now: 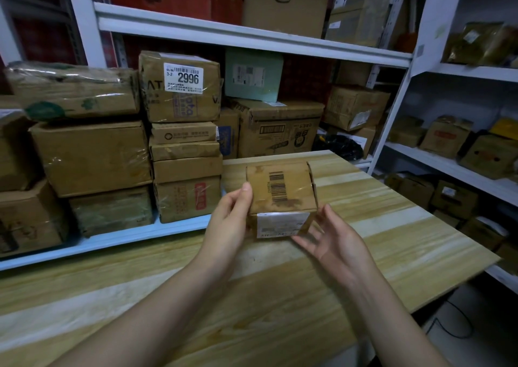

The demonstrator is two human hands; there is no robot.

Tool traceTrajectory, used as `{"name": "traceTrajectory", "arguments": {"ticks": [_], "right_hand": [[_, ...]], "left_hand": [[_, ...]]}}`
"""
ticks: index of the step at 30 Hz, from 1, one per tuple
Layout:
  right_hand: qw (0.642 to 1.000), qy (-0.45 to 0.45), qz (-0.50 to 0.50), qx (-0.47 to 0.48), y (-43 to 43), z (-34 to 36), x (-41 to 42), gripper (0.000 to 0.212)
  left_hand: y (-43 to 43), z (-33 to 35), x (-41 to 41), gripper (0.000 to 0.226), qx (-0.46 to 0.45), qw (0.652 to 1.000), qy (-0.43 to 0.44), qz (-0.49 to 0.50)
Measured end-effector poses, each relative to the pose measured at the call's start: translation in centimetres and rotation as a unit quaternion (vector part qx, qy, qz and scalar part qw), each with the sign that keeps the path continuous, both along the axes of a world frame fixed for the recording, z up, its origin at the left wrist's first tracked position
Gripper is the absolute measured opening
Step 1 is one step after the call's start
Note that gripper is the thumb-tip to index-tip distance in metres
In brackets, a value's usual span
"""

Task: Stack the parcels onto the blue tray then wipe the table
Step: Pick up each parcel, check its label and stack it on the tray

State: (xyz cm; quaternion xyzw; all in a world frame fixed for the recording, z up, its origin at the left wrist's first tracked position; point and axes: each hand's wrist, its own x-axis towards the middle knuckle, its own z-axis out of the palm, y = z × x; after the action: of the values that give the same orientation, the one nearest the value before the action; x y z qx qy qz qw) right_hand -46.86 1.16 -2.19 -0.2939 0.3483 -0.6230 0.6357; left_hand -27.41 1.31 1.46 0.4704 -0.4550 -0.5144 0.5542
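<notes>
Parcel (281, 190) between both hands, barcode face up, label side toward me, apparently held just off the worktop (252, 296). My left hand (227, 221) grips its nine o'clock edge, thumb on top, the fingers hidden behind. My right hand (333, 237) lies with fingers spread and nearly straight at the four o'clock corner, supporting rather than clamping. Blue tray (134, 233) lies at nine o'clock from the parcel, crowded with stacked boxes (92, 156). I judge my left hand is nearer, so the carry should go leftward.
</notes>
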Motion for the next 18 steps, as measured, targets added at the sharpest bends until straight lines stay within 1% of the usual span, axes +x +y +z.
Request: {"name": "traceTrajectory", "arguments": {"ticks": [2,5,6,8,10,12,14,17,18], "right_hand": [[1.0,-0.013,-0.018,-0.006,0.0,0.3,0.0,0.023],[0.996,-0.072,-0.057,0.002,0.1,0.7,-0.1,0.03],[0.994,-0.09,-0.067,0.007,0.1,0.6,-0.2,0.028],[0.989,-0.12,-0.083,0.016,0.3,0.6,-0.6,0.015],[0.987,-0.132,-0.09,0.022,0.6,0.7,-0.6,0.011],[0.988,-0.125,-0.089,0.021,0.6,0.8,-0.5,0.013],[0.992,-0.093,-0.082,0.026,0.6,0.8,-0.6,0.018],[0.996,-0.051,-0.07,0.035,0.3,0.8,-0.8,0.036],[0.996,-0.051,-0.066,0.034,0.2,0.7,-0.9,0.037]], "left_hand": [[-0.1,-0.1,0.1,0.03,0.003,1.0,-0.006,-0.002],[-0.5,-0.5,0.6,0.038,0.008,1.0,-0.025,0.013],[-0.6,-0.7,0.7,0.04,0.007,0.999,-0.032,0.022],[-0.8,-0.9,0.9,0.039,0.0,0.999,-0.038,0.035],[-0.9,-1.1,0.9,0.037,-0.005,0.998,-0.036,0.044],[-1.1,-1.4,1.0,0.04,-0.002,0.998,-0.04,0.056],[-1.2,-1.7,1.1,0.041,0.006,0.997,-0.044,0.062],[-1.0,-1.6,1.0,0.026,0.02,0.998,-0.022,0.051],[-1.0,-1.5,0.8,0.021,0.03,0.998,-0.013,0.049]]}}
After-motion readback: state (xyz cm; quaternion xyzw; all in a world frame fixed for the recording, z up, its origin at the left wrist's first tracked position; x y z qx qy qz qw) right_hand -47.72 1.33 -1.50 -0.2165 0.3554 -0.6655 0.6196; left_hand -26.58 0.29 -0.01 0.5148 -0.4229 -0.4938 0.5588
